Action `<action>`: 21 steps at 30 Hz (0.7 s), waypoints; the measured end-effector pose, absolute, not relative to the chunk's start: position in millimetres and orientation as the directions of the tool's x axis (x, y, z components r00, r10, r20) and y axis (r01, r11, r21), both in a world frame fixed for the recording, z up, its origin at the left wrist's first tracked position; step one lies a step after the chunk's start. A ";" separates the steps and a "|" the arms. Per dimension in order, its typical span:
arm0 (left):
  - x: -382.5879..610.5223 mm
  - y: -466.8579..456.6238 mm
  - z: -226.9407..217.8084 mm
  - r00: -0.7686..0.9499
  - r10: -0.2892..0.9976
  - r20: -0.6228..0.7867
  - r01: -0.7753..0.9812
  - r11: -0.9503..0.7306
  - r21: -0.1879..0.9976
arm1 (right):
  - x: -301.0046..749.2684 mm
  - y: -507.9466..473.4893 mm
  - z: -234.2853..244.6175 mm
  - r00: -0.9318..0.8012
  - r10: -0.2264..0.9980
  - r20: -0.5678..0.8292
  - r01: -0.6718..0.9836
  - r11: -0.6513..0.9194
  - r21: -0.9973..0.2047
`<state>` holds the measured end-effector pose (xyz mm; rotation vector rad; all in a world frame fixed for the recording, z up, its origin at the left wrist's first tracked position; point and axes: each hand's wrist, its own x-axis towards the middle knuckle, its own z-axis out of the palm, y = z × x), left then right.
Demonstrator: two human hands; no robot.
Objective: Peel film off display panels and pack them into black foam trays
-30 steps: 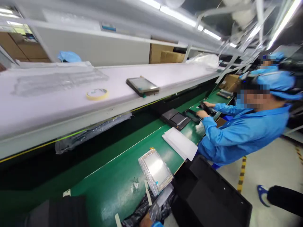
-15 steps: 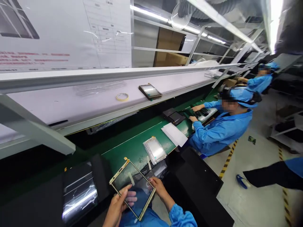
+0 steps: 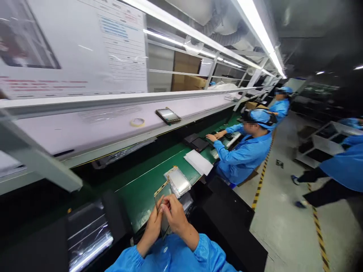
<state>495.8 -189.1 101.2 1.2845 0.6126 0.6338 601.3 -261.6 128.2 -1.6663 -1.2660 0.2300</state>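
The person holds a thin panel with a gold-coloured frame in both hands, close to the chest and above the near edge of the green table. The left hand and the right hand are pressed together around the lower part of the panel, fingers closed on it, so its free part stands out above the fingers. Its long axis goes up and away from the person, toward the table, and it is tilted steeply. The right hand lies partly over the left. Just beyond the upper corner, a wrapped panel lies on the table; I cannot tell if they touch. A black tray with shiny film sits left of the left hand
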 end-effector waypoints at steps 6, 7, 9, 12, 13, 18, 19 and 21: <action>500.1 -188.9 100.5 0.660 0.751 0.017 -0.081 0.049 0.996 | 602.9 -243.7 141.5 0.418 0.802 0.426 0.651 0.062 -0.757; 499.5 -188.8 98.5 0.647 0.762 0.019 -0.070 0.035 0.997 | 602.0 -241.1 143.3 0.414 0.799 0.437 0.670 0.057 -0.740; 498.9 -188.6 94.4 0.631 0.775 0.025 -0.053 0.011 0.999 | 600.1 -235.5 146.4 0.402 0.791 0.462 0.720 0.038 -0.692; 499.8 -188.0 89.3 0.618 0.784 0.055 -0.048 -0.032 0.998 | 598.8 -227.8 150.2 0.377 0.778 0.503 0.802 -0.003 -0.597; 500.4 -187.7 87.8 0.609 0.791 0.064 -0.051 -0.042 0.998 | 598.9 -225.8 151.4 0.366 0.773 0.519 0.825 -0.011 -0.565; 502.8 -184.8 77.5 0.547 0.835 0.054 -0.019 -0.053 0.998 | 601.2 -222.3 155.9 0.289 0.755 0.589 0.898 -0.002 -0.439; 503.1 -184.1 75.0 0.533 0.845 0.049 -0.005 -0.055 0.998 | 601.6 -222.7 156.2 0.276 0.753 0.598 0.909 -0.003 -0.417; 503.4 -183.1 70.9 0.514 0.856 0.049 0.014 -0.065 0.998 | 602.5 -223.8 156.3 0.251 0.749 0.612 0.930 -0.013 -0.366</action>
